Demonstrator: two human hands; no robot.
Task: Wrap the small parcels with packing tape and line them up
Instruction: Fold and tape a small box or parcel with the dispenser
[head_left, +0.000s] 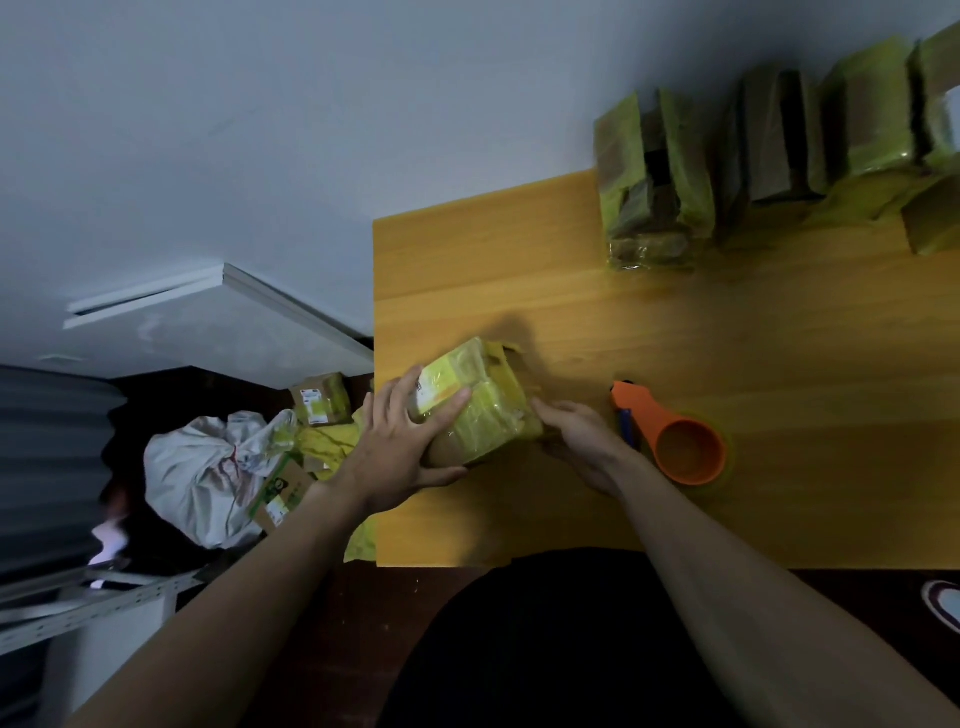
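A small parcel (480, 402) wrapped in yellow tape, with a white label on top, sits tilted on the yellow wooden table (675, 332) near its left edge. My left hand (400, 441) grips its near left corner, fingers over the label and thumb underneath. My right hand (576, 436) touches the parcel's right side, fingers pointing at it. An orange tape dispenser (675, 441) with a roll of yellow tape lies on the table just right of my right hand. Several wrapped parcels (654, 171) stand in a row along the table's far right.
On the floor left of the table lie a white sack (208, 473), cardboard boxes (322, 400) and yellow tape scraps. A white wall runs behind the table. A metal shelf frame (78, 608) stands at lower left. My dark lap fills the bottom centre.
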